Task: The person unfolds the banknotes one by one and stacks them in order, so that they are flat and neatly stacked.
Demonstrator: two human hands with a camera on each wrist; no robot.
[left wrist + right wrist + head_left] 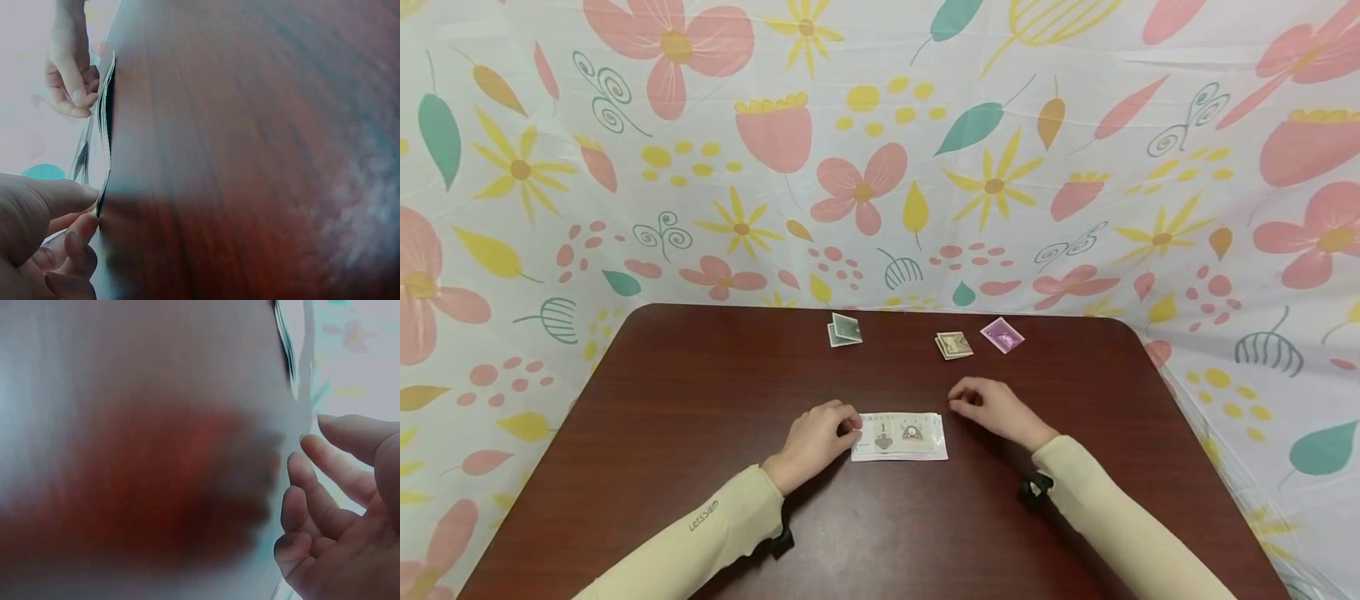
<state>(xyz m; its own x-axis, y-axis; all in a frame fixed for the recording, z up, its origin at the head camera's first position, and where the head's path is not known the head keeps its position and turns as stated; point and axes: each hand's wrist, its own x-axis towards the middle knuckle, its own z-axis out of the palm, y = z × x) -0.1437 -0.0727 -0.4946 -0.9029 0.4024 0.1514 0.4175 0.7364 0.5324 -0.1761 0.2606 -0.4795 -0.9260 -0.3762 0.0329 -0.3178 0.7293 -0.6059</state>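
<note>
A small stack of pale paper notes, printed like play money with a "1" and a small picture, lies on the table near its middle. My left hand pinches the stack's left end between thumb and fingers. In the left wrist view the layered edges of the notes bow slightly above the wood. My right hand hovers to the right of the stack, apart from it. Its fingers are loosely bent, and nothing is between them and the thumb.
Along the back of the dark wooden table lie a folded green note, a folded tan note and a purple note. A flower-patterned cloth hangs behind the table.
</note>
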